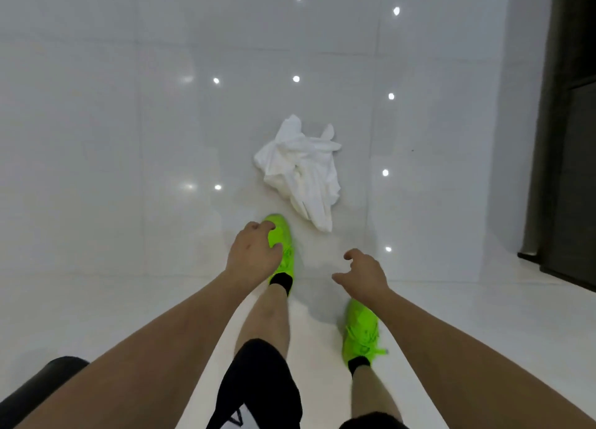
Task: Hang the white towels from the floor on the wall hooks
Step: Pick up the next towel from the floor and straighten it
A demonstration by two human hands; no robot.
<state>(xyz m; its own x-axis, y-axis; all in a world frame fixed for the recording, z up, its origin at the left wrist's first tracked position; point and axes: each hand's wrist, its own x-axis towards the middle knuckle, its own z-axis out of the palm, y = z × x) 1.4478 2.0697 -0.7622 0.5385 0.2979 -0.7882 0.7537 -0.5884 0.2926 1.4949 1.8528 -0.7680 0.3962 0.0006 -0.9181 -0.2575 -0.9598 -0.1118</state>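
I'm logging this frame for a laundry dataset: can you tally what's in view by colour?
White: 1, the crumpled towel on the floor
Neon green: 2, the left shoe and right shoe
Black: 2, the socks at the left ankle and right ankle
Total: 5

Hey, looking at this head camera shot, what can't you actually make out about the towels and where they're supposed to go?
- Wall hooks: none shows in the head view; they lie beyond the frame edges.
- Crumpled white cloth towel heap on the glossy white tiled floor: its folds hide whether it is one towel or several.
- Left hand: covers part of the neon green left shoe.
- Right hand: fingers loosely curled, holding nothing.
- Black object: cut off by the bottom-left corner, unidentifiable.
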